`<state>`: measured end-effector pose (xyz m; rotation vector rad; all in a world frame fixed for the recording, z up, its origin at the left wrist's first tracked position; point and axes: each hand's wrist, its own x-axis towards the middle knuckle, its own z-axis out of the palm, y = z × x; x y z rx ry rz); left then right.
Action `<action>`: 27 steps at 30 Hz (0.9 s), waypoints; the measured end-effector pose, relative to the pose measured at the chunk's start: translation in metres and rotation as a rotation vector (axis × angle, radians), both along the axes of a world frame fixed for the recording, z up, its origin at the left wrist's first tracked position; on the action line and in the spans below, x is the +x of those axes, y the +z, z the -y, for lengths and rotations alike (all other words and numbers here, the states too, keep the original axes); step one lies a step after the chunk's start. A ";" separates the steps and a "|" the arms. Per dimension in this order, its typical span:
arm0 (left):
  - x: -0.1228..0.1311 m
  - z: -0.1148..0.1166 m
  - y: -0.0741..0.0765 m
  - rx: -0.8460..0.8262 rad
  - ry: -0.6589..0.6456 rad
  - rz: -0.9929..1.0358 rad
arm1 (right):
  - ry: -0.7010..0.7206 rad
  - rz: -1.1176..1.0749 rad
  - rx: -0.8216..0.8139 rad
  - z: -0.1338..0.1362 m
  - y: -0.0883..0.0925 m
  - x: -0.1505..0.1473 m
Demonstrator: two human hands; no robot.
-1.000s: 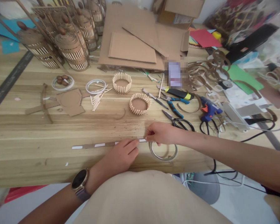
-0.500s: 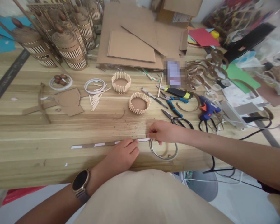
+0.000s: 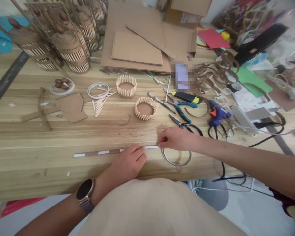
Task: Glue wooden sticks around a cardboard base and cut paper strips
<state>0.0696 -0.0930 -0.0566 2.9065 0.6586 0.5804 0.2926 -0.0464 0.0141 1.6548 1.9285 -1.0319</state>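
Observation:
A narrow brown strip (image 3: pixel 91 153) with white pieces of tape on it lies across the table near the front edge. My left hand (image 3: pixel 130 161), a watch on its wrist, presses on the strip's right part with its fingers together. At the strip's right end my right hand (image 3: pixel 170 137) pinches white tape. The tape runs toward a ring-shaped roll (image 3: pixel 177 163), which rests on the table just below my right hand. Two small round baskets of upright sticks, one (image 3: pixel 126 87) farther back and one (image 3: pixel 145 108) nearer, stand beyond my hands.
Scissors (image 3: pixel 185 124), pliers (image 3: pixel 183 113), a cutter (image 3: pixel 186 97) and a blue glue gun (image 3: pixel 217 113) lie at the right. Cardboard sheets (image 3: pixel 137 49) lie at the back, with woven lanterns (image 3: pixel 70 49) at the back left. Loose sticks (image 3: pixel 102 104) lie left of the baskets.
My right hand has moved slightly right along the strip. The tape roll has shifted to the right. My left hand has stayed in place.

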 end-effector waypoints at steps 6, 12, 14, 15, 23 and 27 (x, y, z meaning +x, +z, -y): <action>-0.001 0.000 -0.001 -0.030 0.002 -0.017 | 0.048 0.025 0.028 0.000 0.001 -0.004; -0.002 0.001 -0.002 -0.045 -0.006 -0.030 | 0.081 0.051 0.040 0.000 0.001 -0.006; -0.002 0.001 -0.001 -0.043 -0.005 -0.032 | 0.095 0.061 0.045 0.000 0.001 -0.006; -0.002 0.001 -0.001 -0.040 -0.002 -0.028 | 0.101 0.067 0.048 0.000 0.001 -0.006; -0.002 0.001 -0.003 -0.062 -0.015 -0.034 | 0.116 0.139 0.083 0.002 0.000 -0.013; -0.002 -0.003 0.003 -0.121 -0.029 -0.068 | 0.127 0.132 0.102 0.004 0.006 -0.014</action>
